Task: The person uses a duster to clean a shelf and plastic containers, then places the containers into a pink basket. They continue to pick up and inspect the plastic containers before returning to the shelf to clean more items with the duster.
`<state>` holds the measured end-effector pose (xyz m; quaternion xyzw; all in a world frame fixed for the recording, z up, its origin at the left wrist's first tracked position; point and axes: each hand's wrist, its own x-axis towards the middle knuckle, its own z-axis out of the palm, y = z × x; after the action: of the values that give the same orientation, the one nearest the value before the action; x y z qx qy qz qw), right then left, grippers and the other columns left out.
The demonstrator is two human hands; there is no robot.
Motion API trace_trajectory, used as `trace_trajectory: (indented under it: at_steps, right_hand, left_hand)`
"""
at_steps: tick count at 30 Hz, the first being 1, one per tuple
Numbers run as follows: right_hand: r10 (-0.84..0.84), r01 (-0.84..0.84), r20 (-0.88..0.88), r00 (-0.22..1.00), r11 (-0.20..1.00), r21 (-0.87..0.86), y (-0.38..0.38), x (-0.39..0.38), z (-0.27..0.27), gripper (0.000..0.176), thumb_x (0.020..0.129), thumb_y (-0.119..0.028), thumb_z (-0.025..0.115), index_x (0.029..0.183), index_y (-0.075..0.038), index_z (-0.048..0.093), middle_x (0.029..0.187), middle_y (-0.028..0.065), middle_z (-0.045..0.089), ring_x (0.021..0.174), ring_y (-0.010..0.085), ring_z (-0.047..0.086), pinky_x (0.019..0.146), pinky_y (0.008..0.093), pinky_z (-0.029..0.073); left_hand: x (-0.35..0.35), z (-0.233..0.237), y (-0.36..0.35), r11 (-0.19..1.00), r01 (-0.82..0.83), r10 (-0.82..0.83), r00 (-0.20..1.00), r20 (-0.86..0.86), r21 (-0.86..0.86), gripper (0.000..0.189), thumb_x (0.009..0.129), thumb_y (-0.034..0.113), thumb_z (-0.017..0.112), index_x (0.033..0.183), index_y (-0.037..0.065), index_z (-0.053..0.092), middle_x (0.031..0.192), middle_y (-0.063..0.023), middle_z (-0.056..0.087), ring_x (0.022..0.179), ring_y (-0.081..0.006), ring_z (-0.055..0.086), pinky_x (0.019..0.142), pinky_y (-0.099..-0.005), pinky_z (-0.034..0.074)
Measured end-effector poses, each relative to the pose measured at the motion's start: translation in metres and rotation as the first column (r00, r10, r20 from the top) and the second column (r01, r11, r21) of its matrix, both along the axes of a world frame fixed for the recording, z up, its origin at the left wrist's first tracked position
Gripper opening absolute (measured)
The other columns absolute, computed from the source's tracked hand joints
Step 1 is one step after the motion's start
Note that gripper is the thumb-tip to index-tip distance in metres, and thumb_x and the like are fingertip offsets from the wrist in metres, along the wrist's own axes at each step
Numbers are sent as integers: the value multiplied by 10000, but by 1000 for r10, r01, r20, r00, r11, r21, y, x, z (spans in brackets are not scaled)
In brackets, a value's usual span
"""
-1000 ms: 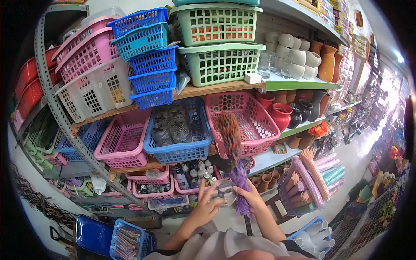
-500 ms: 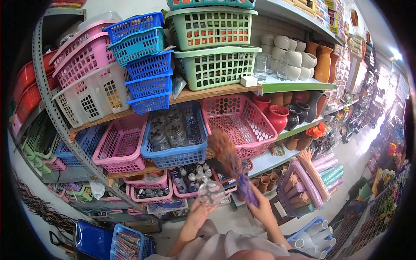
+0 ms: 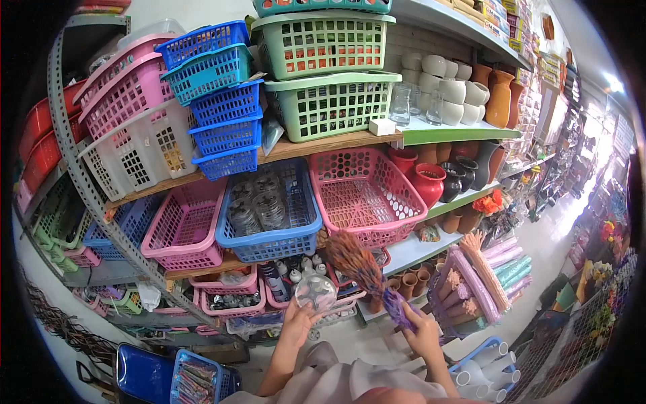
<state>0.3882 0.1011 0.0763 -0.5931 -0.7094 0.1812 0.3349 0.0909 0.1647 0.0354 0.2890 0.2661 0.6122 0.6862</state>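
Note:
My left hand (image 3: 297, 324) is closed on a clear, round plastic container (image 3: 316, 293), held with its round face toward me. My right hand (image 3: 422, 332) grips the purple lower end of a feather duster (image 3: 355, 261). Its fluffy brown and orange head slants up and left, in front of the pink basket's lower edge. Behind it, a blue basket (image 3: 269, 250) on the shelf holds several similar clear containers (image 3: 270, 210). To its right is a pink basket (image 3: 367, 232) with little visible inside.
Stacked blue, green and pink baskets fill the upper wooden shelf (image 3: 330, 140). Red and black vases (image 3: 429, 183) stand on the right-hand shelf. Glittery rolls (image 3: 478, 283) rise from a basket at right, near white tubes (image 3: 488, 370). A metal upright (image 3: 57, 101) borders the left side.
The feather duster's head has moved lower, and my right hand has shifted slightly right and down. My left hand has moved a little left and up with the clear container.

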Motion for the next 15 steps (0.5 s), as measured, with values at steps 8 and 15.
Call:
trace_trajectory:
  at_steps: [8,15]
  right_hand:
    - [164,-157,66,984,982,-105,-6,-13,-3,648,680,-91,634,1287,-299,543,961,143,639,806,346,624,718,406,513]
    - [15,-8,99,995,997,-75,-9,-10,-5,615,686,-105,644,1275,-262,558,878,145,632,758,351,621,683,401,512]
  left_hand:
    - [8,-15,8,999,-32,33,997,-72,11,339,967,39,403,1302,86,397,1268,-111,523,1125,-258,559,939,-447,485]
    - [14,-7,5,1000,-8,5,994,-105,-29,411,953,61,448,1345,95,330,1312,-123,492,1141,-279,550,954,-466,472]
